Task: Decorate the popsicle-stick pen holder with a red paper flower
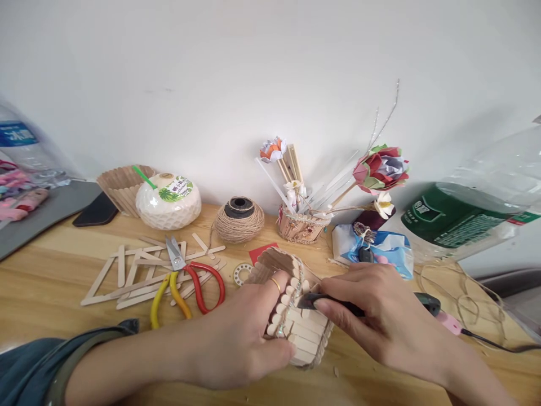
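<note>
A small craft-stick basket (307, 332) with twine and a shiny trim around its edges lies tilted on the wooden table. My left hand (257, 332), with a ring on one finger, is closed around its left side, the thumb near the front and the other fingers partly hidden. In my right hand (363, 310) is a dark flat tool (310, 300), pinched between thumb and fingers, its tip touching the basket's sticks and trim. Behind the basket are a red card (258, 252) and a pale ring with holes (242, 274).
Red-handled scissors (205, 287) and yellow-handled pliers (171, 293) lie on loose craft sticks (131, 287) at left. Farther back stand a coconut (168, 206), a twine spool (239, 220), a flower holder (302, 225), a tissue pack (397, 251) and a large bottle (460, 217).
</note>
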### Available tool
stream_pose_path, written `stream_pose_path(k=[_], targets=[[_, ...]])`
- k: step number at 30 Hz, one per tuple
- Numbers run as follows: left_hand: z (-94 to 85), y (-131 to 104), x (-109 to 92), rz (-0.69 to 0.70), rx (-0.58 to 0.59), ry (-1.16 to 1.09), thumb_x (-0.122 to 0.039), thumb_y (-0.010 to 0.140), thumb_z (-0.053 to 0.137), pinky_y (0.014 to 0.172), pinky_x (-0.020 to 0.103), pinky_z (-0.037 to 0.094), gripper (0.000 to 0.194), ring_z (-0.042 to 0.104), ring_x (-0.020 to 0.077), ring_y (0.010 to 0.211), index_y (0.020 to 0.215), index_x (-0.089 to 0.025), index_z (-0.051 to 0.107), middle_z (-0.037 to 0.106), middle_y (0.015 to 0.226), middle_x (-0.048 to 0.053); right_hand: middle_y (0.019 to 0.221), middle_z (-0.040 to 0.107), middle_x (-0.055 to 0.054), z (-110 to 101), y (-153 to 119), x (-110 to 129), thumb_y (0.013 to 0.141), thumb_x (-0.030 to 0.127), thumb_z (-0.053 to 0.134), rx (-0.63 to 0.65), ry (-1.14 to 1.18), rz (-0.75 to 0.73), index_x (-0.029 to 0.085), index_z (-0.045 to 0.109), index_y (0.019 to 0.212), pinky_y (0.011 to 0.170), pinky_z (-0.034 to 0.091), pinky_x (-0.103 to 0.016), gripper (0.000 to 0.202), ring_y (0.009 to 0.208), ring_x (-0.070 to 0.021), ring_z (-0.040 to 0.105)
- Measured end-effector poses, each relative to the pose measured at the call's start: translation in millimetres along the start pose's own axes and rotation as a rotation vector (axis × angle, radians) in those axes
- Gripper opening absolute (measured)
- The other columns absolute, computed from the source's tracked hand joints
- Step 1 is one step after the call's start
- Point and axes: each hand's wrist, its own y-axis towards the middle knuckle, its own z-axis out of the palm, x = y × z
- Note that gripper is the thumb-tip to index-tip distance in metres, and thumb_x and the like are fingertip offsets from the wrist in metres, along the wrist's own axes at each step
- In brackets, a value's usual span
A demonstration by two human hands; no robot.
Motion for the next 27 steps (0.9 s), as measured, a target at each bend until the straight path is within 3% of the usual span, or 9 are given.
stream_pose_path(k=[4, 8, 10, 13, 17, 22, 24, 27], targets=[[1.0, 0.3, 2.5, -0.032, 0.017, -0.057, -0.018, 0.074, 0.055, 0.082, 0.037, 0.045, 0.039, 0.054, 0.024, 0.092, 0.112, -0.018, 0.047, 0.06, 0.103, 0.004, 0.057, 0.055, 0.001, -2.2, -0.4, 4.3, 0.097, 0.032, 0.035, 0.004, -0.004, -0.007, 0.02, 0.048, 0.068, 0.053, 0.023, -0.03, 0.034, 0.052, -0.0135, 0.049], [1.1, 0.7, 6.3, -0.028, -0.035, -0.115, -0.023, 0.077, 0.057, 0.098, 0.043, 0.038, 0.051, 0.045, 0.0309, 0.118, 0.125, -0.017, 0.041, 0.053, 0.126, 0.01, 0.057, 0.052, 0.003, -3.8, -1.8, 8.3, 0.096, 0.029, 0.036, -0.017, 0.063, -0.06, 0.02, 0.045, 0.066, 0.053, 0.024, -0.029, 0.032, 0.05, -0.0126, 0.045], [1.3, 0.7, 8.0, -0.012, -0.051, -0.146, -0.024, 0.078, 0.057, 0.102, 0.045, 0.034, 0.058, 0.037, 0.0319, 0.127, 0.131, -0.015, 0.035, 0.045, 0.136, 0.013, 0.058, 0.051, 0.003, -4.2, -2.6, 7.7, 0.097, 0.03, 0.035, -0.09, 0.077, -0.053, 0.02, 0.045, 0.067, 0.053, 0.026, -0.028, 0.032, 0.051, -0.0127, 0.046], [3.1, 0.5, 10.4, 0.039, -0.054, -0.225, -0.021, 0.08, 0.057, 0.104, 0.045, 0.033, 0.059, 0.041, 0.0289, 0.126, 0.134, -0.015, 0.033, 0.043, 0.139, 0.014, 0.054, 0.048, 0.004, -4.1, -4.0, 7.6, 0.097, 0.03, 0.035, -0.247, 0.02, -0.004, 0.02, 0.045, 0.067, 0.05, 0.027, -0.027, 0.033, 0.048, -0.0123, 0.046], [7.8, 1.6, 14.3, 0.054, -0.156, -0.4, -0.019, 0.08, 0.062, 0.099, 0.041, 0.04, 0.054, 0.052, 0.0249, 0.116, 0.129, -0.02, 0.038, 0.053, 0.129, 0.009, 0.054, 0.052, 0.005, -0.4, -5.5, 16.2, 0.097, 0.029, 0.038, -0.368, 0.029, 0.059, 0.021, 0.05, 0.078, 0.045, 0.031, -0.022, 0.025, 0.045, -0.0106, 0.05], [10.2, 8.0, 14.8, 0.036, -0.256, -0.678, -0.025, 0.077, 0.07, 0.089, 0.031, 0.046, 0.041, 0.059, 0.0193, 0.101, 0.113, -0.02, 0.051, 0.064, 0.108, 0.003, 0.049, 0.052, 0.006, 12.4, -3.8, 28.7, 0.099, 0.032, 0.032, -0.331, 0.103, 0.19, 0.023, 0.046, 0.072, 0.038, 0.032, -0.022, 0.032, 0.037, -0.011, 0.05], [10.4, 10.8, 14.3, -0.047, -0.269, -0.807, -0.031, 0.077, 0.068, 0.077, 0.028, 0.05, 0.032, 0.062, 0.0162, 0.084, 0.104, -0.018, 0.055, 0.067, 0.088, 0.001, 0.05, 0.052, 0.006, 17.3, -1.5, 30.4, 0.099, 0.034, 0.031, -0.319, 0.12, 0.228, 0.023, 0.043, 0.07, 0.039, 0.034, -0.021, 0.033, 0.039, -0.0113, 0.05], [11.3, 13.3, 15.8, -0.283, -0.31, -0.926, -0.038, 0.077, 0.062, 0.058, 0.023, 0.048, 0.025, 0.057, 0.0125, 0.061, 0.083, -0.013, 0.06, 0.062, 0.066, 0.001, 0.049, 0.048, 0.007, 21.3, 2.0, 30.7, 0.099, 0.035, 0.032, -0.339, 0.14, 0.233, 0.024, 0.039, 0.067, 0.038, 0.033, -0.022, 0.034, 0.039, -0.0109, 0.048]])
